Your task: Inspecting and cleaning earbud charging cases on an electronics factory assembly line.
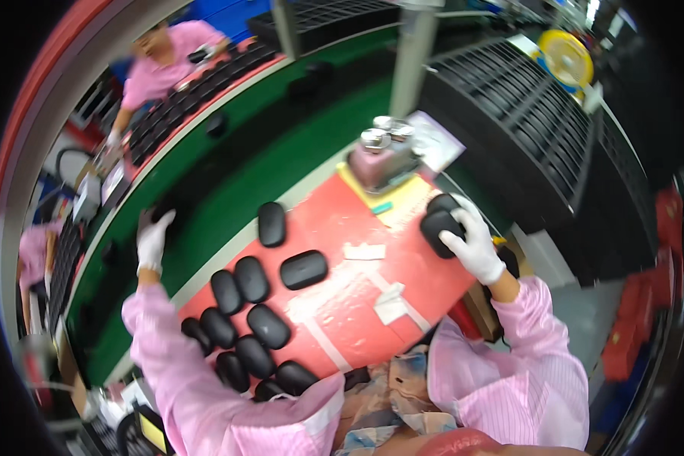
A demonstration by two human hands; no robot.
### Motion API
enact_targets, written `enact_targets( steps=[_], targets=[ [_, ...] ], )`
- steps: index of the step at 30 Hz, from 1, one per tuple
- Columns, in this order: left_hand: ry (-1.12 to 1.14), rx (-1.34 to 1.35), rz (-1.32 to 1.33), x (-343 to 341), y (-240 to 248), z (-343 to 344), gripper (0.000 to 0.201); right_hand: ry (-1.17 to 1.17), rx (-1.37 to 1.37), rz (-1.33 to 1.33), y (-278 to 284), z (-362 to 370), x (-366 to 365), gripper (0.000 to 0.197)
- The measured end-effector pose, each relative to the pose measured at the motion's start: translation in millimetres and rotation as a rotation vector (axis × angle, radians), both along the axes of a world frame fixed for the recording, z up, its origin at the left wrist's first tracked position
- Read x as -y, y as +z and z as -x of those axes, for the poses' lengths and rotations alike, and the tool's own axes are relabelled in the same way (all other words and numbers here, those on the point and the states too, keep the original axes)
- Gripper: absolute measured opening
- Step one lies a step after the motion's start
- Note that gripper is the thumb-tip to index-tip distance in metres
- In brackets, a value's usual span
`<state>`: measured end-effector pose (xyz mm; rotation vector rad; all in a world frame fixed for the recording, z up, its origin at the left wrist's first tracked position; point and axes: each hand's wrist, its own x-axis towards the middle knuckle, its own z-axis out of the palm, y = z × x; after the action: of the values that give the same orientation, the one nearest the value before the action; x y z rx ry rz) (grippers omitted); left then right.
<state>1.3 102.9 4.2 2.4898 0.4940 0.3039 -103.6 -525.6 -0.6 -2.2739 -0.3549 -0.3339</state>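
My left hand [152, 242], in a white glove, reaches over the green conveyor belt [281, 129]. Its fingers are closed around a dark rounded case, blurred and hard to tell from the belt's shadow. On the right, my gloved right hand [475, 245] grips a black oval case [439, 230] at the edge of the red work surface [357, 296]. A second black case [442, 204] shows just behind that one. Several more black oval cases [252, 279] lie on the left part of the red surface, some touching each other.
Metal-capped bottles in a holder [387, 156] stand at the far edge on a yellow sheet. Black slotted trays [509, 121] are stacked at right, near a yellow fan [566, 61]. Across the belt, a co-worker in pink [175, 57] sits by more trays. Other dark cases [216, 123] ride the belt.
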Motion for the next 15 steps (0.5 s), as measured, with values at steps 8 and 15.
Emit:
enact_targets(
  steps=[8, 15],
  targets=[
    [-0.587, 0.09, -0.204, 230, 106, 176, 0.052, -0.184, 0.33, 0.251, 91, 8, 122, 0.036],
    [-0.52, -0.086, -0.27, 315, 64, 268, 0.061, -0.53, 0.613, 0.708, 122, -104, 335, 0.043]
  ],
)
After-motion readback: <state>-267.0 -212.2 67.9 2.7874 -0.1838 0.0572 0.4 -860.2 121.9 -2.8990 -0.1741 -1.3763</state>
